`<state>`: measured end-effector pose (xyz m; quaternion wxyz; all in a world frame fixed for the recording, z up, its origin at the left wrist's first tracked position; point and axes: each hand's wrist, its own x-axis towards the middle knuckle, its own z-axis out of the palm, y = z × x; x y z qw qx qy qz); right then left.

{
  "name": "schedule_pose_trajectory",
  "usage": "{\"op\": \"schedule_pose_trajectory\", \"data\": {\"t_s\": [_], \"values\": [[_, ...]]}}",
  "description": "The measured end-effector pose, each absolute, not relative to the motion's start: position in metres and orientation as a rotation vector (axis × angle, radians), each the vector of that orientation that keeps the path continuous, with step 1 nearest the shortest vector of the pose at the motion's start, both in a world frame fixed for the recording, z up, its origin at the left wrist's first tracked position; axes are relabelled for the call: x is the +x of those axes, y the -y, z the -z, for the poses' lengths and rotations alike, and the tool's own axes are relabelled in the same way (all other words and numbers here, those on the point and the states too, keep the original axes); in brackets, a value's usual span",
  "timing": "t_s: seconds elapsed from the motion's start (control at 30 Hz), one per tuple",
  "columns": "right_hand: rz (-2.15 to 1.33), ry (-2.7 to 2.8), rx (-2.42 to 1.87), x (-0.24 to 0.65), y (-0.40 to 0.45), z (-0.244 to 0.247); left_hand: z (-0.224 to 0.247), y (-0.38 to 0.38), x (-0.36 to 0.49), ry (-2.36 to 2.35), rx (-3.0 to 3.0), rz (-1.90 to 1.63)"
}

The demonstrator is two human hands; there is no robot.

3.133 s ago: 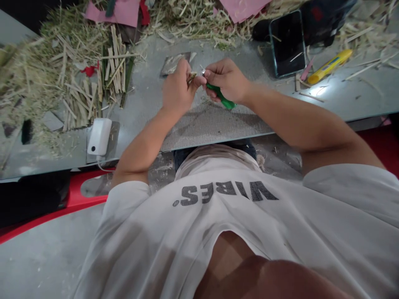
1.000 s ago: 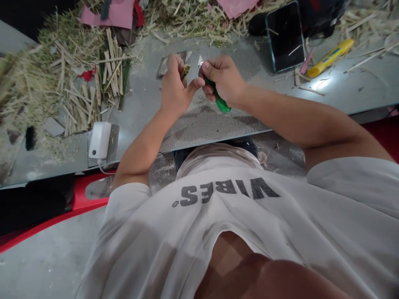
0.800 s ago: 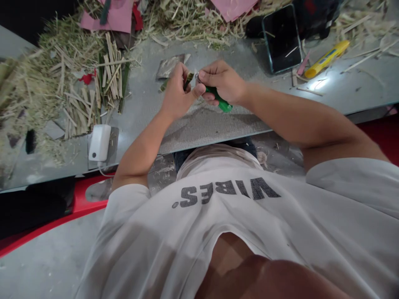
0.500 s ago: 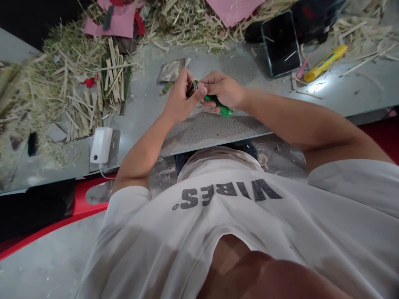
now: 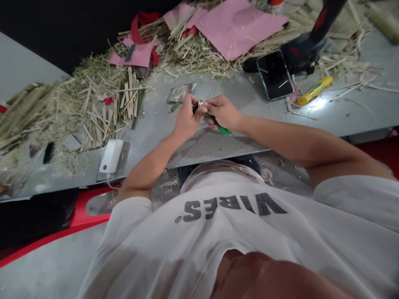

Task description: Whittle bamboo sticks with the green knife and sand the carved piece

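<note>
Over the grey tabletop, my left hand and my right hand meet, fingertips close together. My right hand is closed around a green-handled knife, its ribbed handle slanting out below the palm. Most of its front end is hidden by the fingers. In a closed pinch, my left hand has a small dark piece; a pale, shiny bit shows at the fingertips, and I cannot make out its kind. Just beyond the left hand lie a flat, worn grey-brown square and a short green stick piece.
Heaps of shavings line the back and left, with a bundle of thin split sticks. Pink sheets lie behind. A phone, a dark power tool and a yellow cutter sit right; a white power bank left.
The view has tilted up, so everything sits lower and more of the table's back shows. Both hands keep their hold, close together, with only slight finger movement.
</note>
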<state>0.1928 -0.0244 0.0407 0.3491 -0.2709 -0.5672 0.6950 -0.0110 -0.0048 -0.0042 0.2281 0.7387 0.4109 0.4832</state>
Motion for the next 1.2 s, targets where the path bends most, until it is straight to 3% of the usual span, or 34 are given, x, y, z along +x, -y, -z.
{"op": "schedule_pose_trajectory", "data": {"t_s": [0.4, 0.8, 1.2], "values": [[-1.662, 1.452, -0.713, 0.188, 0.027, -0.038, -0.015, 0.021, -0.004, -1.251, 1.93, -1.219], [-2.041, 1.544, -0.668, 0.207, 0.006, -0.04, -0.012, 0.013, -0.017, -1.199, 2.046, -1.095], [-1.749, 1.409, -0.769, 0.189, 0.015, -0.03, -0.031, 0.015, -0.013, -1.332, 1.928, -1.122]]}}
